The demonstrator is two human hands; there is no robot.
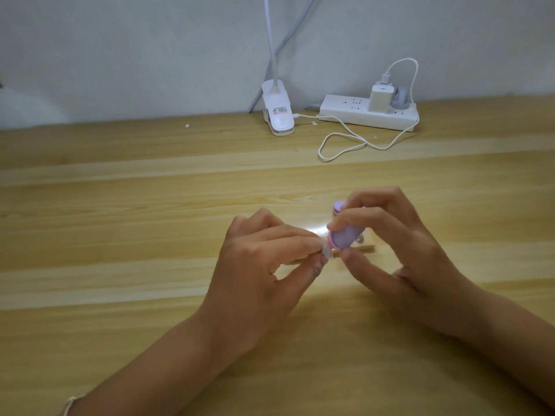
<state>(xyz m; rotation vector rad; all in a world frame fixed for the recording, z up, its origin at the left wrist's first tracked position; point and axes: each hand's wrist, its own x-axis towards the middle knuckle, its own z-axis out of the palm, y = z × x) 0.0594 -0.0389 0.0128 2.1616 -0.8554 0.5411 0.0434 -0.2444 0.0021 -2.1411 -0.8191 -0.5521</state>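
Wide pale wood table (120, 205) fills the view, wall behind. We see two bare forearms come in from 7 and 4 o'clock and meet just below centre.

Left hand (264, 265): knuckles up, thumb & forefinger pinched tight on a small clear tab (326, 250), other fingers curled loosely behind. Right hand (399, 250): forefinger arched over the top & thumb beneath, gripping a small round purple piece (345, 238); the other fingers arch above it toward 12.

At 1 o'clock, by the far edge, a white power strip (345, 111) w/ a charger plugged in. At 12, a white clip lamp (277, 111). A white cable (342, 139) loops btwn them.

Under the hands lies a thin wooden strip (365, 249), its ends showing at 9 & 3 of the purple piece. The purple piece sits just above that strip, at the centre of the work. The clear tab meets it at its 8 o'clock edge. A 2nd purple cap (338, 205) peeks out behind the right forefinger, at 11.

We judge the step as pulling the tab off the purple piece. To do it well, we'd keep the right grip firm & still. The left should pull slowly toward 9, low & in line w/ the surface, so the film doesn't tear. Re-pinch closer in if it stretches.
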